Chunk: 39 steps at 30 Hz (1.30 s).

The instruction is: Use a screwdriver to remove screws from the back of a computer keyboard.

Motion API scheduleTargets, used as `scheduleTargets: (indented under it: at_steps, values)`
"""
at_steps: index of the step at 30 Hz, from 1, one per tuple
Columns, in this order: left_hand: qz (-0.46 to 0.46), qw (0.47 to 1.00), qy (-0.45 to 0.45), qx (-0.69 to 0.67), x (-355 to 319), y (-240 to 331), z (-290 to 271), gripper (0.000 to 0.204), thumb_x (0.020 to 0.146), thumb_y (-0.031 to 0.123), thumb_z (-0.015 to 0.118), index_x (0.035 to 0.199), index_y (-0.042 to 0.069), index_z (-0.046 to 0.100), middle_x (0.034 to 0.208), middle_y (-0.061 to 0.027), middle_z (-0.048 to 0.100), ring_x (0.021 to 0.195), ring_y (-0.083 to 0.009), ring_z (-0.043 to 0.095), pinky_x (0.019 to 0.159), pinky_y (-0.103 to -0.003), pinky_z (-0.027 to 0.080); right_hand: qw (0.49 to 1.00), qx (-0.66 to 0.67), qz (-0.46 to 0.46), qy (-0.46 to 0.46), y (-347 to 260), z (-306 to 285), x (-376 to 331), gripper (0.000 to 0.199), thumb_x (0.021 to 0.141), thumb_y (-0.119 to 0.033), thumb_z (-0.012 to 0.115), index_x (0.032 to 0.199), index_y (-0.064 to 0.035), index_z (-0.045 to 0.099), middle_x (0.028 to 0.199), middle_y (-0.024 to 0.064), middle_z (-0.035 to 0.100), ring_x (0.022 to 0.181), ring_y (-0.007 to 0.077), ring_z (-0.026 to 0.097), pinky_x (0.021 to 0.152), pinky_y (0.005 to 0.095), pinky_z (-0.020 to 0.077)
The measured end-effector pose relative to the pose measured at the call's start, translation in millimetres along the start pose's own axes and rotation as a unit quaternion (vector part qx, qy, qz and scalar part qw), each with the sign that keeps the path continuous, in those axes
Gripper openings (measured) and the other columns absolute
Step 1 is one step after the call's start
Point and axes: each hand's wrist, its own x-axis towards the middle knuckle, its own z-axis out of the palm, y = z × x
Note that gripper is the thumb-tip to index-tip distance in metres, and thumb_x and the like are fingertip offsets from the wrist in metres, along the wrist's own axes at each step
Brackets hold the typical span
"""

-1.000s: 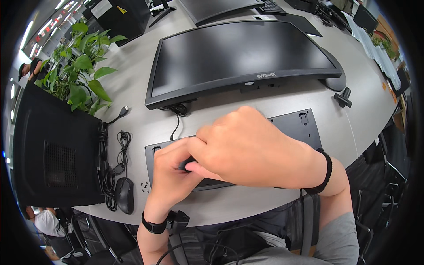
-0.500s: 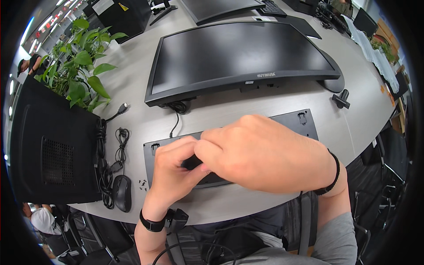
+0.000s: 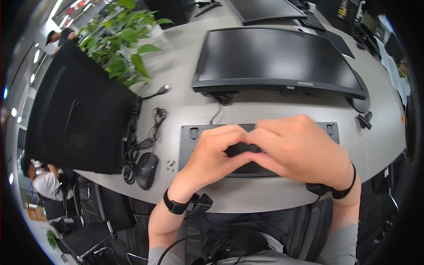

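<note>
Two hands, left hand (image 3: 212, 154) & right hand (image 3: 300, 150), fingers pinched narrow together on flat dark-grey rectangular keyboard back (image 3: 194, 145); grasp unclear. Bare grey desk (image 3: 265, 106) at 12 o'clock.

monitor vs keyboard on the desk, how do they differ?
The monitor lies screen-up, fully in view and untouched; the keyboard lies underside-up, mostly hidden under the left hand and right hand. The monitor is larger and black; the keyboard is dark grey. Both lie flat on the grey desk.
</note>
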Motion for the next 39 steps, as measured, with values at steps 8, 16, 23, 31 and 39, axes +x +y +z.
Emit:
scheduleTargets:
  at_steps: [8,16,23,31,39]
  values:
    - [-0.194,0.929,0.205,0.238,-81.8,10.5,-69.6,0.016,0.088,0.004,0.085,0.103,0.003,0.081,0.100,-0.0093,0.076,0.090,-0.0237,0.074,0.078,-0.035,0.057,0.996,0.021,0.022,0.079,2.2,-33.2,-9.3,0.027,0.081,-0.003,0.088,0.100,0.0006,0.069,0.079,0.0099,0.064,0.062,0.0231,0.066,0.055,0.0321,0.0505]
    - [-0.173,0.888,0.142,0.401,-152.6,-5.0,-61.0,0.020,0.087,0.006,0.084,0.107,0.005,0.082,0.099,-0.0056,0.074,0.095,-0.0275,0.067,0.083,-0.040,0.053,0.993,-0.003,-0.002,0.114,-2.2,-48.5,-21.3,0.027,0.081,-0.004,0.088,0.100,0.0007,0.070,0.080,0.0096,0.065,0.063,0.0230,0.067,0.056,0.0322,0.0505]
    - [-0.160,0.863,0.120,0.463,-156.4,-7.2,-49.5,0.017,0.089,0.012,0.084,0.106,0.009,0.083,0.100,-0.0013,0.074,0.096,-0.0246,0.066,0.085,-0.040,0.048,0.993,-0.024,-0.006,0.111,-5.1,-55.3,-26.7,0.026,0.083,-0.006,0.087,0.101,-0.0002,0.070,0.081,0.0097,0.067,0.066,0.0258,0.070,0.057,0.0345,0.0518]
    - [-0.145,0.843,0.141,0.499,-158.5,-18.0,-41.1,0.007,0.090,0.012,0.082,0.096,0.011,0.078,0.097,-0.0002,0.072,0.094,-0.0245,0.065,0.082,-0.040,0.046,0.993,-0.047,-0.010,0.108,-5.1,-59.3,-27.9,0.024,0.082,-0.008,0.087,0.098,-0.0025,0.070,0.082,0.0083,0.069,0.068,0.0262,0.069,0.059,0.0367,0.0510]
    - [-0.158,0.844,0.112,0.501,-163.1,-14.9,-36.1,0.010,0.095,0.008,0.076,0.103,0.007,0.071,0.102,-0.0065,0.070,0.097,-0.0298,0.066,0.084,-0.043,0.048,0.993,-0.046,-0.009,0.107,-7.4,-60.1,-31.1,0.024,0.082,-0.010,0.087,0.097,-0.0034,0.070,0.084,0.0073,0.069,0.066,0.0272,0.067,0.058,0.0374,0.0495]
